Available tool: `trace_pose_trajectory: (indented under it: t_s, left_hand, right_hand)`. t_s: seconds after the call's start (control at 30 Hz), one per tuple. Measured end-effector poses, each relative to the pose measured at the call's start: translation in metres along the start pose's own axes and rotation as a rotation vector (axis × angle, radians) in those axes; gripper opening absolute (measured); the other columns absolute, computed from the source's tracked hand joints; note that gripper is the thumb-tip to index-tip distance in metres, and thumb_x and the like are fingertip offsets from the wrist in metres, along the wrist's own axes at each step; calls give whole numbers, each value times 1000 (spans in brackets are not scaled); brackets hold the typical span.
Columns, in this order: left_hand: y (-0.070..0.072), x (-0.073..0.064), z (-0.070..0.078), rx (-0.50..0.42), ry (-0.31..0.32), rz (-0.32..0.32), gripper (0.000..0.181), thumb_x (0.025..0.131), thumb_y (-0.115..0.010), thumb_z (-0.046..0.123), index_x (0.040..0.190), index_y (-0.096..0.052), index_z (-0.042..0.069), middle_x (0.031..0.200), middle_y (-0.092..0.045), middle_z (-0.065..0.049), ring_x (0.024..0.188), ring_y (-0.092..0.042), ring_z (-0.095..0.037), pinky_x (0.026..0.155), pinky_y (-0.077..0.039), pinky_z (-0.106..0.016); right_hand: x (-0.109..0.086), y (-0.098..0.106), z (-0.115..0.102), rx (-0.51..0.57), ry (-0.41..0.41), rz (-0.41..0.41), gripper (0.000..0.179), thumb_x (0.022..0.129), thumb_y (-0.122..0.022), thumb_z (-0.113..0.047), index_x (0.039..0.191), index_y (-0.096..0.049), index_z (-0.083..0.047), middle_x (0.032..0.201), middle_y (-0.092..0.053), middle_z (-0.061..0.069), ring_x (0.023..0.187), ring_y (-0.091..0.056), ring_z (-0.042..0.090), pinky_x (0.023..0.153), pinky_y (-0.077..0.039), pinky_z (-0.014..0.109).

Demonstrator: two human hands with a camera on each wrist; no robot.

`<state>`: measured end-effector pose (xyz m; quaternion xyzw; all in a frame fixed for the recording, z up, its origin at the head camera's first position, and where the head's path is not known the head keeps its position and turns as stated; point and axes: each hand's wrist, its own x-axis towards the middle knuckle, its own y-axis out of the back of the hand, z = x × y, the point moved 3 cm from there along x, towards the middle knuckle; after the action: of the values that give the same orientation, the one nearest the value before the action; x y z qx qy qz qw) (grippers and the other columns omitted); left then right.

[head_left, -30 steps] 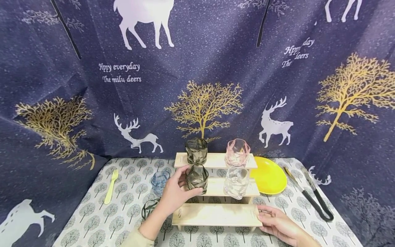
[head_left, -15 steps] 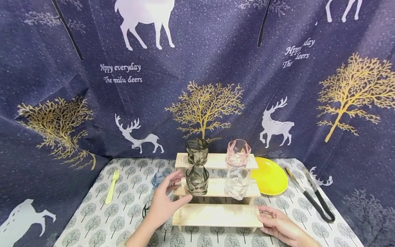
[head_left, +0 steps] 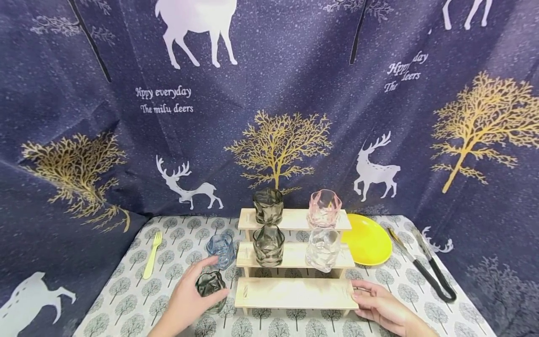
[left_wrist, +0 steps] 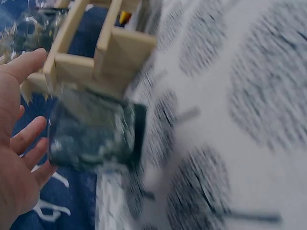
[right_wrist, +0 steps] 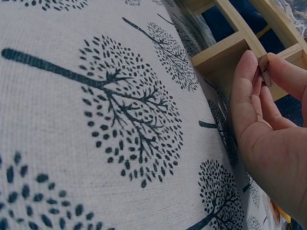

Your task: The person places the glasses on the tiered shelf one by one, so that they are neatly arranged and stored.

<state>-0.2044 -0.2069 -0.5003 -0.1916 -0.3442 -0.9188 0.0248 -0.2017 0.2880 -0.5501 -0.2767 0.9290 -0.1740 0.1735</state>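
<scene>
Beside the dark green glass [head_left: 210, 283] on the table, my left hand [head_left: 181, 296] has its thumb and fingers spread around it. In the left wrist view a gap seems to remain between the palm and that glass [left_wrist: 93, 129], which is blurred. My right hand [head_left: 381, 306] pinches the right end of the lowest step of a three-step wooden display rack [head_left: 294, 293]. On the middle step stand a smoky grey glass [head_left: 269, 246] and a clear glass [head_left: 323, 249]. Another grey glass [head_left: 268, 207] and a pink glass [head_left: 324, 208] occupy the top step.
A blue glass [head_left: 221, 250] stands just behind the green one. Farther left lies a pale yellow-green fork [head_left: 152, 255]. Right of the rack are a yellow plate [head_left: 365, 239] and tongs with black handles [head_left: 429, 271]. A dark printed cloth [head_left: 278, 93] hangs behind the table.
My left hand has let go of the grey glass on the middle step and moved down and left to the green glass. The right hand keeps its place on the rack.
</scene>
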Motion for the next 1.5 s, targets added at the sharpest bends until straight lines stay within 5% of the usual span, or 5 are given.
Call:
trace_pose_trajectory:
  t_s: [0.17,0.47,1.1,1.3,1.5]
  left_hand:
    - [7,-7,-17,32,65,-29,82,76,-91,51,146,-56,29,147,-56,3,133,-53,-32,98,-46,-70]
    - [1,-12,-34,-56,131,-67,97,67,-97,50,149,-53,22,138,-63,4,122,-59,-15,97,-53,-34]
    - [-14,-19,-46,-313,347,-97,91,60,-103,21,132,-49,13,133,-62,-2,124,-62,-25,105,-52,-35]
    - [-14,-21,-47,-304,359,-100,87,64,-102,21,132,-49,11,133,-59,-9,125,-60,-31,110,-46,-52]
    - [-14,-23,-47,-330,380,-75,85,62,-102,19,130,-51,12,129,-61,-8,119,-64,-28,103,-53,-40]
  right_hand:
    - [-1,0,-2,8,0,-6,39,109,-47,-4,148,-47,-1,126,-68,10,106,-68,16,89,-58,27]
    - [-1,1,0,23,9,-23,36,109,-47,-2,145,-51,-4,125,-68,10,107,-68,16,91,-58,27]
    - [1,3,0,0,4,-4,36,110,-47,-4,145,-50,-3,124,-68,10,106,-69,17,90,-58,28]
    - [0,1,0,4,11,-21,35,110,-46,-3,145,-52,-4,124,-68,10,105,-69,15,89,-58,26]
    - [1,-1,1,11,24,-47,34,110,-45,-2,142,-55,-7,125,-68,9,105,-68,15,89,-58,25]
